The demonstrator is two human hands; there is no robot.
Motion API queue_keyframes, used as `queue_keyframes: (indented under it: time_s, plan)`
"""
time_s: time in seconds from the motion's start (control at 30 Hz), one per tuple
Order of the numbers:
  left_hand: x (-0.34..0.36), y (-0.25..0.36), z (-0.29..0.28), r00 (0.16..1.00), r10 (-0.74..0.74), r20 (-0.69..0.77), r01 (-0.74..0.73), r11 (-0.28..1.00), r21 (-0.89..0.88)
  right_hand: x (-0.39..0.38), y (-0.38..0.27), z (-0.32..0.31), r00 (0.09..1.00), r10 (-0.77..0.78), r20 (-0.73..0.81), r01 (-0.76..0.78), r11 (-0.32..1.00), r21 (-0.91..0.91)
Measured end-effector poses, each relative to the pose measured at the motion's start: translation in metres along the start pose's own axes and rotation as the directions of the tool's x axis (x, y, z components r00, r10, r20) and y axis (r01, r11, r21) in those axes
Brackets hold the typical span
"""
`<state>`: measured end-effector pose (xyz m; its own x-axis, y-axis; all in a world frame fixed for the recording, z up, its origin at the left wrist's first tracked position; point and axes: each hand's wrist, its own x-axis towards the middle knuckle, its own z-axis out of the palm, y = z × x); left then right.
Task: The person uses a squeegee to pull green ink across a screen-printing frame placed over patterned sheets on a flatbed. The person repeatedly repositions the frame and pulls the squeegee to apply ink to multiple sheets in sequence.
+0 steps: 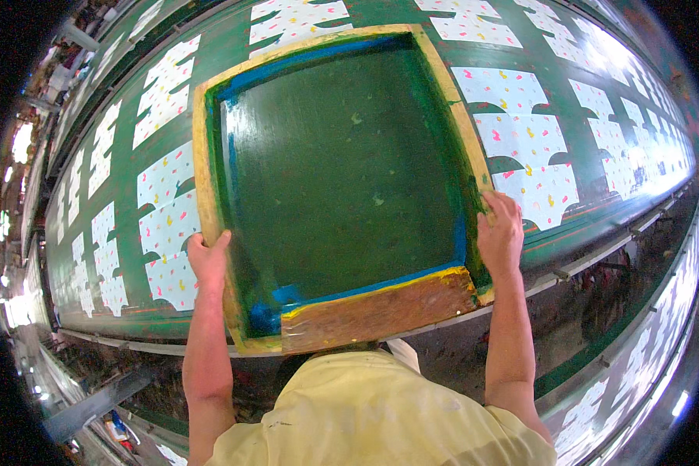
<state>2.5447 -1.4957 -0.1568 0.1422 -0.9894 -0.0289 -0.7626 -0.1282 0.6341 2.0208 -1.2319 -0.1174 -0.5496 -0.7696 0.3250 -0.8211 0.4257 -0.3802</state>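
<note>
A screen printing frame [446, 89] with yellow-stained wooden sides is in front of me, over a long green table. Its dark green mesh [342, 171] has blue ink along the edges and at the near left corner. My left hand [210, 258] grips the frame's left side, thumb on top. On the right side, my right hand [502, 233] is closed around the wood, a little higher up. Across the frame's near end lies a brown board [380, 313] with a yellow-smeared upper edge; neither hand touches it. My fingers under the frame are hidden.
White cut fabric pieces with small coloured prints, such as this one [520, 136], lie in rows on the green table [555, 93]. The table's near edge has a metal rail [575, 268]. Another table with fabric pieces [637, 365] stands behind me at right.
</note>
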Motion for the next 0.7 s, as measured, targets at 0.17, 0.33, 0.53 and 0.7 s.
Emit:
queue_keyframes:
  time_s: [0.17, 0.33, 0.53, 0.7]
  plan:
    - [0.0, -0.005, 0.007, 1.0, 0.015, -0.002, -0.015, 1.0, 0.009, -0.073, -0.066, -0.035, 0.887, -0.345, 0.306, 0.227, 0.905, 0.361]
    - [0.001, -0.009, 0.011, 1.0, 0.016, -0.014, -0.016, 1.0, 0.025, -0.122, -0.128, -0.044, 0.604, -0.617, 0.503, 0.519, 0.785, 0.339]
    - [-0.003, -0.015, 0.008, 0.997, 0.083, 0.001, -0.083, 0.996, 0.035, -0.114, -0.176, -0.041, 0.636, -0.611, 0.472, 0.57, 0.784, 0.246]
    - [-0.001, -0.022, 0.013, 0.998, 0.053, -0.021, -0.052, 0.996, 0.067, -0.095, -0.216, -0.02, 0.529, -0.42, 0.738, 0.502, 0.855, 0.126]
